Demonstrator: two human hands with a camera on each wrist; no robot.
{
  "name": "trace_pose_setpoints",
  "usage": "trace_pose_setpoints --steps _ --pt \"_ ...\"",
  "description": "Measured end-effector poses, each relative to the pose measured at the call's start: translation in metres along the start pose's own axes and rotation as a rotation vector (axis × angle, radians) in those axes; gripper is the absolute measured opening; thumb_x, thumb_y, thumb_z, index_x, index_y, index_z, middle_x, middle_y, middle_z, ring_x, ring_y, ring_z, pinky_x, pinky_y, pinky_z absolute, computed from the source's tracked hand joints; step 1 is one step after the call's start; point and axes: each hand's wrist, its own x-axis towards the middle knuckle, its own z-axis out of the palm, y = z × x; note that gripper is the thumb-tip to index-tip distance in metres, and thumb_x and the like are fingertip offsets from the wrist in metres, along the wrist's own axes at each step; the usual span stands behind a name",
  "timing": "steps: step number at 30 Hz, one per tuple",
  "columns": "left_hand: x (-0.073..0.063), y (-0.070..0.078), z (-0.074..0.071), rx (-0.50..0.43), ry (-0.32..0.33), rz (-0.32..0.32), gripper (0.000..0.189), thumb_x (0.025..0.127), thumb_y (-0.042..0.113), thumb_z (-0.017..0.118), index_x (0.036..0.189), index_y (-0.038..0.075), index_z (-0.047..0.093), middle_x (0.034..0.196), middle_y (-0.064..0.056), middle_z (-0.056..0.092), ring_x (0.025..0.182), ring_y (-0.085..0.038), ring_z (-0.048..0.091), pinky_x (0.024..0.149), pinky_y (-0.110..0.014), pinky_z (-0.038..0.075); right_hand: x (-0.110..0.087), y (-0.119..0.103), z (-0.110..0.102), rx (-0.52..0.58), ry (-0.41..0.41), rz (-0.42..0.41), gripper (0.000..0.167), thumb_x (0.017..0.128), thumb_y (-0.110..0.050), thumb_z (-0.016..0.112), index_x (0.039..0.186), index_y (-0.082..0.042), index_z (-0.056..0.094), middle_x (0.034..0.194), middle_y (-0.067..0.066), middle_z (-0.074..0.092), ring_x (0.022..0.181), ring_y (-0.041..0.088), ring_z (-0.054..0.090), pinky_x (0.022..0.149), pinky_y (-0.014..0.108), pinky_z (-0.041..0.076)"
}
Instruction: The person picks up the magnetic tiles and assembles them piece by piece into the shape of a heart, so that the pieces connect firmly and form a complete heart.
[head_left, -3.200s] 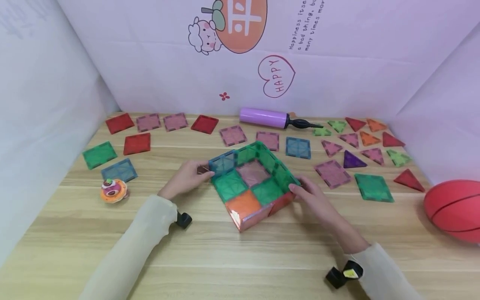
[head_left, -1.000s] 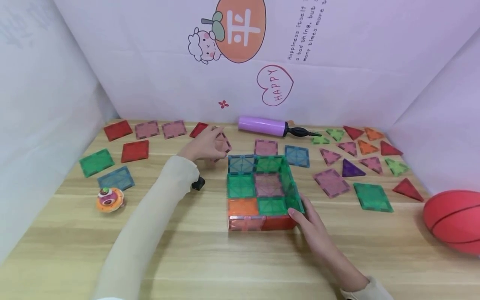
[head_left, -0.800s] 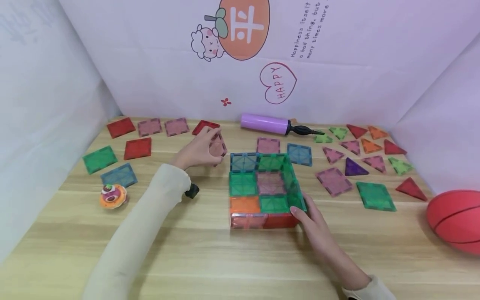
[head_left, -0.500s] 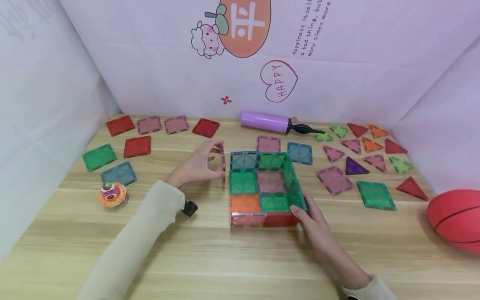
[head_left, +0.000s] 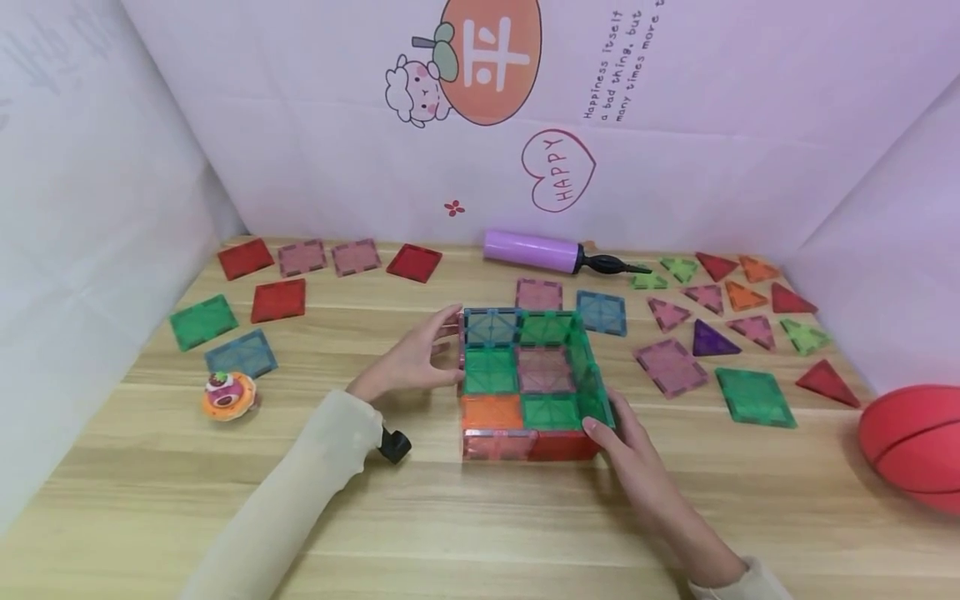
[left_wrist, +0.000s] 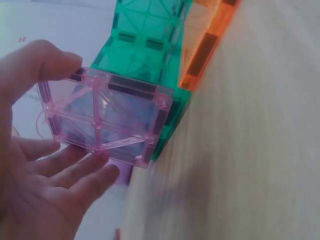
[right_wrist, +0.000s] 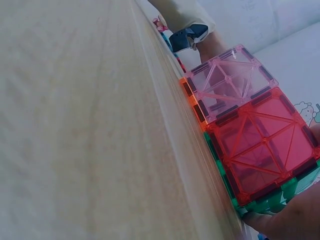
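An open-topped box of translucent magnetic tiles (head_left: 558, 447) stands on the table, with green, pink and orange tiles as its floor. Green walls line its right side, blue and green the back, pink and red the front. At its left side, my left hand (head_left: 408, 360) pinches a pink square magnetic tile (left_wrist: 100, 117) by opposite edges, thumb against fingers. That tile stands upright, right against the blue and green tiles. My right hand (head_left: 637, 467) grips the box's front right corner, thumb on the wall's top; a red tile (right_wrist: 267, 142) shows beside it in the right wrist view.
Loose square tiles (head_left: 279, 300) lie at the back left, triangular tiles (head_left: 712, 338) at the right. A purple hand pump (head_left: 531, 252) rests along the back. A small cake-like toy (head_left: 228, 396) sits at left, a red ball (head_left: 915, 450) at the right edge.
The box has been turned square to the table front. My left hand let go of it, picked up a pink tile from behind and brought it to the box's left side. My right hand stayed on the box.
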Motion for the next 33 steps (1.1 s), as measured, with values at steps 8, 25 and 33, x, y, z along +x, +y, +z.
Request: trace_pose_setpoints --steps 8,25,33 --pt "0.001 -0.01 0.0 -0.222 0.012 -0.003 0.084 0.079 -0.009 0.068 0.148 0.003 0.023 0.147 -0.021 0.033 0.136 -0.036 0.035 0.108 -0.043 0.036 -0.001 0.002 0.004 -0.035 0.004 -0.032 0.058 0.101 -0.025 0.045 0.15 -0.009 0.018 0.155 0.02 0.021 0.143 0.037 0.02 0.112 0.051 0.022" --pt "0.008 -0.026 -0.028 -0.133 0.028 -0.093 0.059 0.099 0.024 0.05 0.149 0.006 0.024 0.149 -0.018 0.033 0.136 -0.035 0.037 0.107 -0.048 0.037 -0.001 0.003 0.003 -0.066 0.035 -0.047 0.056 0.101 -0.024 0.045 0.148 -0.009 0.021 0.153 0.02 0.025 0.141 0.036 0.024 0.111 0.054 0.023" --pt "0.046 -0.039 -0.058 0.458 0.158 -0.259 0.061 0.099 0.028 0.046 0.149 0.0 0.025 0.152 -0.022 0.027 0.139 -0.037 0.03 0.113 -0.051 0.026 0.001 0.005 0.003 -0.082 0.04 -0.049 0.058 0.101 -0.026 0.046 0.149 -0.008 0.019 0.155 0.021 0.02 0.143 0.042 0.017 0.111 0.056 0.021"
